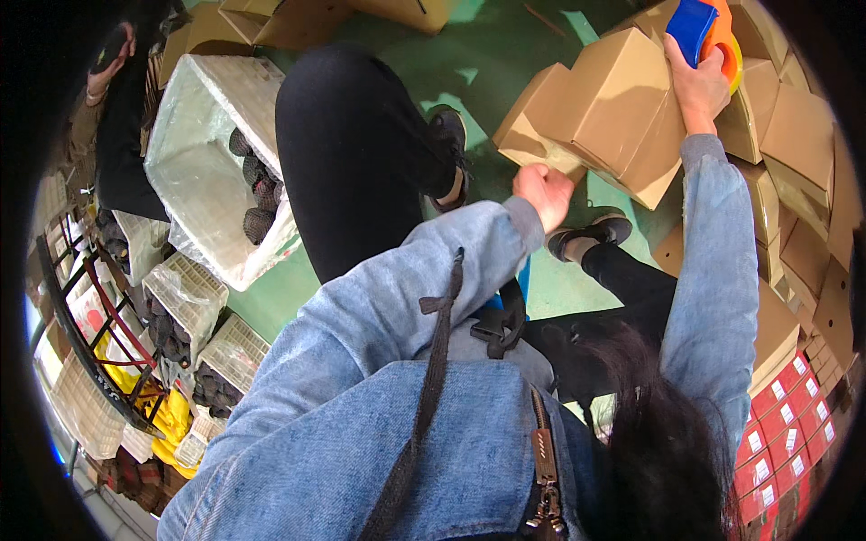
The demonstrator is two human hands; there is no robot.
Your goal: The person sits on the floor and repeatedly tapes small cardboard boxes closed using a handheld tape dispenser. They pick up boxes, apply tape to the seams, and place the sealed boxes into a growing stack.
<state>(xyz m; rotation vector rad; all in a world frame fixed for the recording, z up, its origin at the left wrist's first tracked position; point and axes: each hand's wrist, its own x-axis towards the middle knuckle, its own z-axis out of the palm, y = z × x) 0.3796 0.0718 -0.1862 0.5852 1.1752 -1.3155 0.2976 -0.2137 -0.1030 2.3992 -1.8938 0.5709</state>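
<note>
My right hand (702,84), at the upper right, is closed around an orange and blue tape dispenser (693,30). Just below and left of it, a brown cardboard box (612,108) stands tilted between my feet, with clear tape along its lower edge. My left hand (544,193) is curled at the near edge of this box; whether its fingers grip the tape or the cardboard is hidden. On my left side, a white plastic crate (267,101) lined with clear film holds several dark round fruits in mesh sleeves (258,225).
Many brown cardboard boxes (798,135) are piled at the right, above stacked red boxes (785,433). More crates with dark items (183,297) stand at the left beside a black metal frame (88,351). Another person's hand (108,71) shows at the upper left.
</note>
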